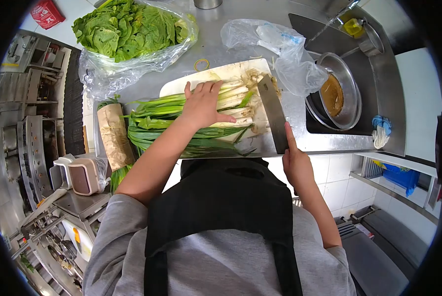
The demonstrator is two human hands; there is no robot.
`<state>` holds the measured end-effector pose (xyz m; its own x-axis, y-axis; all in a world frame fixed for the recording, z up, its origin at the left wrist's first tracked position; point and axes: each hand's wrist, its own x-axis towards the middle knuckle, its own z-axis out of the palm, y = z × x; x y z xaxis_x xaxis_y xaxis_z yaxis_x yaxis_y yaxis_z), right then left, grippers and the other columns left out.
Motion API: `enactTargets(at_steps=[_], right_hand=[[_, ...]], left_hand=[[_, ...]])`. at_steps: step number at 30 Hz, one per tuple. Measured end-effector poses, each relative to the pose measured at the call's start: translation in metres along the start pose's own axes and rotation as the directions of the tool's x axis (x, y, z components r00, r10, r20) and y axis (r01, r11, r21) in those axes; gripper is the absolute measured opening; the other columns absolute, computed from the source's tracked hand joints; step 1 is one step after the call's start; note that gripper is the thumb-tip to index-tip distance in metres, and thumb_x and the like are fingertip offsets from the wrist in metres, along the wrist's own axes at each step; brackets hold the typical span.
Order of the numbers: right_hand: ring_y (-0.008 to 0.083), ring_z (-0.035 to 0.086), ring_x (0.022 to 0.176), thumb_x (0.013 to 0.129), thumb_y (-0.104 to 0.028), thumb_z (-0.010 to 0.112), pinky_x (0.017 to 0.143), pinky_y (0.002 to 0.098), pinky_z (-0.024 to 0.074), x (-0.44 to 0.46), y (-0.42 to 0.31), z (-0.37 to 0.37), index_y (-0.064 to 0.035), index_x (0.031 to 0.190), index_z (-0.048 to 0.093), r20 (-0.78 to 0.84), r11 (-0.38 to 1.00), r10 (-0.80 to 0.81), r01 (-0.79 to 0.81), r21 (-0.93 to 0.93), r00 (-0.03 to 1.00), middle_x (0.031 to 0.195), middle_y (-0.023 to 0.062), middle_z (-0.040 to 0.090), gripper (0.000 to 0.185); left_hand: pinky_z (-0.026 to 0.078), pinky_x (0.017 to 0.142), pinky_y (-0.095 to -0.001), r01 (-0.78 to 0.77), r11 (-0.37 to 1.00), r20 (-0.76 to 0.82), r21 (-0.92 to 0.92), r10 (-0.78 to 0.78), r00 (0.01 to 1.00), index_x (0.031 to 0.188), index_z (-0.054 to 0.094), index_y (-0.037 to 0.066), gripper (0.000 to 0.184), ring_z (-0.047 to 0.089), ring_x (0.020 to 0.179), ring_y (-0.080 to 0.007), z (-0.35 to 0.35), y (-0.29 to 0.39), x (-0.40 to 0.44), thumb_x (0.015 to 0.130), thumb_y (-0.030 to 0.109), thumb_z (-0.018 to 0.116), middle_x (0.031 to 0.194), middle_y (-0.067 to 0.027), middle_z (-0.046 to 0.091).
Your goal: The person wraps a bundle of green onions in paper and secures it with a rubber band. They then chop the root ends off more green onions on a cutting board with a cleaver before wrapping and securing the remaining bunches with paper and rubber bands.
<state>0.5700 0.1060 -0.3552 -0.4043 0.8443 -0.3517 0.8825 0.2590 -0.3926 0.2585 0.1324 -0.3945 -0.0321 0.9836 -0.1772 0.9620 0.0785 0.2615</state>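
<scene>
Several spring onions [154, 127] lie across a white cutting board [175, 88], their white root ends to the right and green leaves to the left. My left hand [201, 104] rests flat on the bunch with its fingers and thumb spread. In my right hand [298, 167] is a cleaver [272, 111], gripped by the handle with the index finger stretched along it. The wide blade stands beside the root ends, over the board's right side. Whether its edge touches the roots or the board, I cannot make out.
A plastic bag of leafy greens [127, 29] sits at the back left, a brown paper-wrapped bundle [115, 135] at the left. A clear plastic bag [300, 66] lies beside the sink [300, 24], which holds metal bowls [351, 81] under running water. A rubber band [201, 64] lies behind the board.
</scene>
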Motion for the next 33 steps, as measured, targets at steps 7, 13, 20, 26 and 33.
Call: enactTargets(at_steps=[7, 13, 20, 26, 33], right_hand=[[0.0429, 0.065, 0.066, 0.090, -0.003, 0.053, 0.061, 0.0528, 0.0508, 0.022, -0.003, 0.002, -0.0248, 0.160, 0.011, -0.047, 0.992, -0.096, 0.100, 0.082, 0.994, 0.071, 0.0248, 0.065, 0.084], [0.0428, 0.064, 0.064, 0.090, -0.003, 0.052, 0.061, 0.0523, 0.0506, 0.029, 0.001, -0.008, -0.0250, 0.160, 0.012, -0.054, 0.995, -0.023, 0.028, 0.092, 0.998, 0.068, 0.0243, 0.064, 0.084], [0.0360, 0.061, 0.056, 0.091, 0.001, 0.049, 0.060, 0.0450, 0.0488, 0.022, 0.008, 0.012, -0.0271, 0.160, 0.014, -0.067, 0.977, 0.008, 0.007, 0.212, 0.998, 0.061, 0.0202, 0.059, 0.083], [0.0424, 0.064, 0.064, 0.092, -0.004, 0.051, 0.062, 0.0521, 0.0490, 0.019, 0.003, 0.006, -0.0259, 0.160, 0.012, -0.044, 0.982, 0.001, 0.007, 0.190, 0.999, 0.068, 0.0241, 0.063, 0.082], [0.0413, 0.064, 0.065, 0.092, -0.005, 0.052, 0.062, 0.0515, 0.0491, 0.027, 0.004, 0.008, -0.0270, 0.160, 0.012, -0.030, 0.980, -0.107, 0.111, 0.167, 0.994, 0.069, 0.0236, 0.063, 0.082]], left_hand=[[0.043, 0.100, -0.0465, -0.326, 0.940, -0.206, -0.099, 0.301, 0.931, 0.125, 0.063, 0.012, 0.051, 0.057, 0.114, -0.0291, 0.012, 0.018, 0.011, 0.083, 0.039, 0.075, 0.116, -0.0081, 0.061], [0.051, 0.084, -0.0394, -0.215, 0.971, -0.296, -0.103, 0.177, 0.939, 0.106, 0.069, 0.009, 0.030, 0.063, 0.098, -0.0287, 0.035, 0.046, 0.030, 0.084, 0.028, 0.074, 0.104, -0.0074, 0.064], [0.052, 0.083, -0.0357, -0.040, -0.001, -0.040, -0.999, -0.055, 0.998, 0.110, 0.059, 0.016, 0.011, 0.068, 0.093, -0.0242, 0.007, 0.035, 0.028, 0.099, 0.020, 0.061, 0.098, -0.0072, 0.070], [0.050, 0.078, -0.0320, -0.071, -0.517, 0.033, -0.853, -0.189, 0.981, 0.112, 0.057, 0.022, 0.010, 0.062, 0.096, -0.0185, -0.076, -0.002, 0.009, 0.103, 0.020, 0.057, 0.104, -0.0038, 0.067], [0.045, 0.065, -0.0283, -0.049, 0.549, -0.163, -0.834, -0.161, 0.974, 0.118, 0.066, 0.023, 0.020, 0.056, 0.067, -0.0125, -0.113, -0.042, 0.034, 0.100, 0.022, 0.058, 0.088, 0.0015, 0.069]])
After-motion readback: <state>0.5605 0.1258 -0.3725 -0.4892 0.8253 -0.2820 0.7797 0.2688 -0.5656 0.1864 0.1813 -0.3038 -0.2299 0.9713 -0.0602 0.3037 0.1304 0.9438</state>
